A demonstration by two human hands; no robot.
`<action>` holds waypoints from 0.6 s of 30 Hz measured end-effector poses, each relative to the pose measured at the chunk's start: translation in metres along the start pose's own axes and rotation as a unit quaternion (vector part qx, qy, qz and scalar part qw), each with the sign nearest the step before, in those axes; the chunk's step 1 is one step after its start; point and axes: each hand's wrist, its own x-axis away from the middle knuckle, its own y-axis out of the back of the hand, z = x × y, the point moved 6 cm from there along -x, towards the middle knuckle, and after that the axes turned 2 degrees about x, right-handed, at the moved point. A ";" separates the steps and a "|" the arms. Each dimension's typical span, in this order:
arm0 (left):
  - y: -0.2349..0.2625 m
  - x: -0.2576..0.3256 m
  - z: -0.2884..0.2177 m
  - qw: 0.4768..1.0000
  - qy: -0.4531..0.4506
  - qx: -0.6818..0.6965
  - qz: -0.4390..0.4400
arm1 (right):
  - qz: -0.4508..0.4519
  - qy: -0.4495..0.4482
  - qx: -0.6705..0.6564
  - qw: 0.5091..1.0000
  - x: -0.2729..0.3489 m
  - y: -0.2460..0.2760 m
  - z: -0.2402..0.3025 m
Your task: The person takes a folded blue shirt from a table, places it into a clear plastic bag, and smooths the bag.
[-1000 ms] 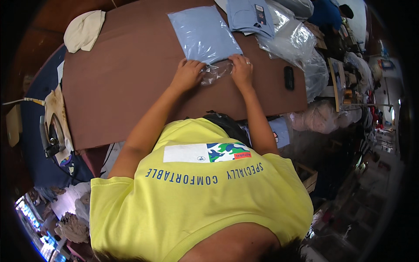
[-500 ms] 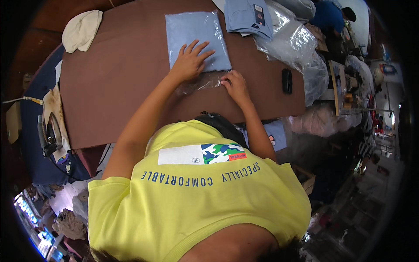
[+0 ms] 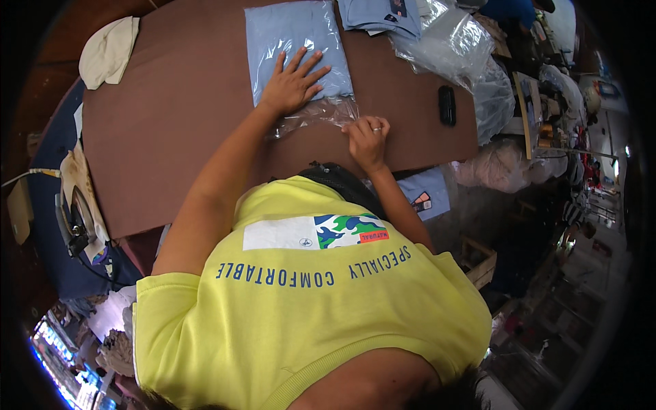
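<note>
A folded light-blue garment (image 3: 290, 31) lies inside a clear plastic bag on the brown table. My left hand (image 3: 290, 85) rests flat on it, fingers spread, near the end closest to me. The bag's loose clear flap (image 3: 311, 116) extends from the garment toward my body, wrinkled and shiny. At the flap's right corner my right hand (image 3: 367, 140) is closed, thumb and fingers pinched on the plastic edge. A ring shows on one of its fingers.
More folded blue garments (image 3: 383, 17) with a dark tag lie beside clear plastic bags (image 3: 451, 48). A black case (image 3: 447, 106) sits at the right. An off-white cloth (image 3: 109, 51) lies far left, and an iron (image 3: 78, 212) stands left. Another person (image 3: 512, 10) is at far right.
My right hand has drawn the bag's flap slightly toward me, and the flap is stretched out more. My left hand has pressed flatter on the garment. The whole view has shifted a little.
</note>
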 end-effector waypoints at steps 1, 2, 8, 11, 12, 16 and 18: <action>0.000 0.000 0.000 1.000 0.001 -0.005 0.001 | 0.005 0.010 0.002 1.000 0.004 0.002 0.002; -0.001 0.000 0.000 1.000 0.000 -0.002 0.000 | 0.007 0.009 -0.003 1.000 0.012 0.004 0.002; 0.002 0.002 -0.002 1.000 -0.014 -0.004 0.002 | 0.047 -0.031 0.000 0.998 0.036 0.020 -0.015; 0.001 0.004 0.002 0.999 -0.017 0.035 -0.016 | 0.061 0.003 -0.063 0.996 0.005 0.028 0.003; 0.001 0.005 0.006 0.997 -0.017 0.072 -0.029 | 0.089 0.054 -0.072 0.992 -0.007 0.026 0.013; 0.030 0.024 0.024 0.989 0.013 0.144 -0.038 | 0.178 0.068 -0.231 0.954 -0.021 -0.017 0.032; 0.046 0.057 0.025 0.982 0.013 0.187 0.019 | 0.135 0.084 -0.197 0.968 -0.042 -0.029 0.041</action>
